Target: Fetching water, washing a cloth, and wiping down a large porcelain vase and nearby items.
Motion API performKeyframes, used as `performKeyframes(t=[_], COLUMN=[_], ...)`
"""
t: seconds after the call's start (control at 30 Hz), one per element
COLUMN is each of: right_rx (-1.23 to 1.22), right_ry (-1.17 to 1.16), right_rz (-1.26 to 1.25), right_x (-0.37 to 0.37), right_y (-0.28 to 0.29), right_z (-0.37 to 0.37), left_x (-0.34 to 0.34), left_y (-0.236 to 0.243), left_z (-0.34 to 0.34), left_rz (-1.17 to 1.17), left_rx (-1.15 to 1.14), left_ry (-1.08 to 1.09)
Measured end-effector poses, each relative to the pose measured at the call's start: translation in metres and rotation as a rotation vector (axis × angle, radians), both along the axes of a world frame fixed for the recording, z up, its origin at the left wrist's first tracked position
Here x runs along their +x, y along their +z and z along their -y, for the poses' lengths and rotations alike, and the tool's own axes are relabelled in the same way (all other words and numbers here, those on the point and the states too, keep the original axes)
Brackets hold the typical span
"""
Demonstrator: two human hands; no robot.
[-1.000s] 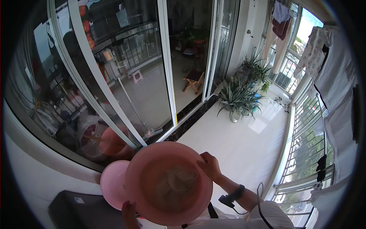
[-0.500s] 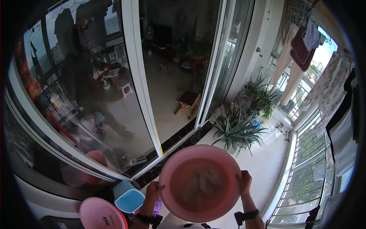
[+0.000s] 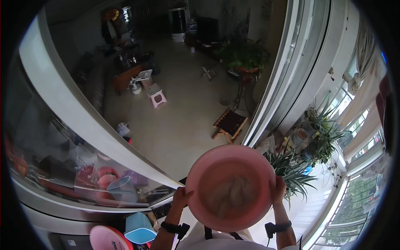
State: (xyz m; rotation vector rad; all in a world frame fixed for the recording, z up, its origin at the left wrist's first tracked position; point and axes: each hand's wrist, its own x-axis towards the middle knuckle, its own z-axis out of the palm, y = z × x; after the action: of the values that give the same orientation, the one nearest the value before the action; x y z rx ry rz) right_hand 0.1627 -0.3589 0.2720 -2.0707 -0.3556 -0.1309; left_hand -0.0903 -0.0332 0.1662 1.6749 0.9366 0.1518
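I hold a large pink plastic basin [image 3: 204, 162] out in front of me, low in the middle of the head view. It contains cloudy liquid with a pale, soft bundle [image 3: 233, 193], probably cloth, submerged in it. My left hand [image 3: 182, 196] grips the rim on the left, thumb toward the inside. My right hand [image 3: 278, 188] is closed on the opposite side of the rim. At the lower left, apart from the held basin, lie another pink basin [image 3: 104, 239] and a light blue bucket [image 3: 137, 229].
An open sliding doorway with a white frame [image 3: 75, 100] faces me. The room beyond holds a folding stool [image 3: 229, 123], a small plastic stool [image 3: 157, 98], a wooden table [image 3: 125, 79] and a plant [image 3: 239, 56]. Potted plants [image 3: 291, 166] and windows [image 3: 362, 204] with hanging clothes [image 3: 360, 112] are at the right.
I have turned toward the open doorway, carrying the basin away from the pink basin now at lower left. My left hand has moved up beside the basin; more of the room shows.
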Motion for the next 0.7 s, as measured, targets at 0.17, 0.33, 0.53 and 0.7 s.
performKeyframes(t=[0.17,0.33,0.53,0.7], right_rx=[0.116,0.019,-0.019,-0.088], right_ry=[0.187,0.312,0.380,0.494], right_rz=[-0.067,-0.074,-0.068,-0.002], right_x=[0.144,0.255,0.342,0.404], right_y=[-0.027,-0.049,-0.060,-0.052], right_z=[-0.100,-0.221,-0.384,-0.524], left_x=[0.082,0.151,0.237,0.282], left_y=[0.000,-0.010,-0.007,-0.014], left_z=[-0.053,-0.135,-0.253,-0.371], left_rz=[0.136,-0.014,-0.208,-0.104], left_rx=[-0.001,0.102,0.040,0.077], left_ry=[0.285,0.367,0.513,0.593])
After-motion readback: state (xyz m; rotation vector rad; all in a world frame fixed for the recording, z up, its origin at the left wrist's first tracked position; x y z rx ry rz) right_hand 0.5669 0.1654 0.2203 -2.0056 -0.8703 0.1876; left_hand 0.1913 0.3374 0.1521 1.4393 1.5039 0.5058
